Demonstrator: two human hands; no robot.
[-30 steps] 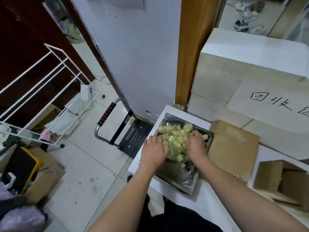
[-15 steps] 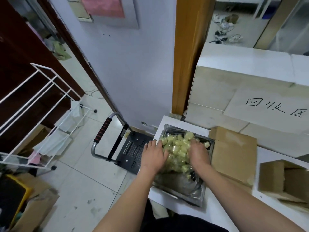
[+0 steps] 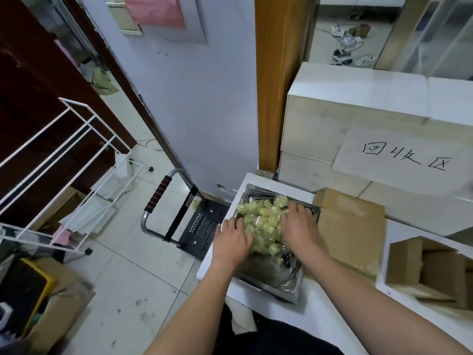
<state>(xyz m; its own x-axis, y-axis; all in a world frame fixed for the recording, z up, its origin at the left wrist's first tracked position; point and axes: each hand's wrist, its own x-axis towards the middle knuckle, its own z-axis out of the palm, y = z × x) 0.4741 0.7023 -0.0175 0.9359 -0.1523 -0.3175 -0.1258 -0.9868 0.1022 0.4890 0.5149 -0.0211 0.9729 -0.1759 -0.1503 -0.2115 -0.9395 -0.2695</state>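
**A:** What was hard to make out?

**B:** The pale yellow-green pieces blurred into one heap, and I couldn't tell what they were. Wrinkled clear plastic hid the floor of the metal tray. Both palms covered part of the heap.

**A:** And the grips?

**B:** The left grip lay against the heap's left side, fingers nearly straight, tips pushed into the pieces. The right grip lay on its right side, fingers spread flat on top. Neither was clenched. Both were released and pressed the heap between them. I couldn't tell whether anything was caught under the palms.

**A:** Where was the heap?

**B:** In the far half of the tray, lower middle of the frame. The tray sat at the left end of the white table, just beside a cardboard box.
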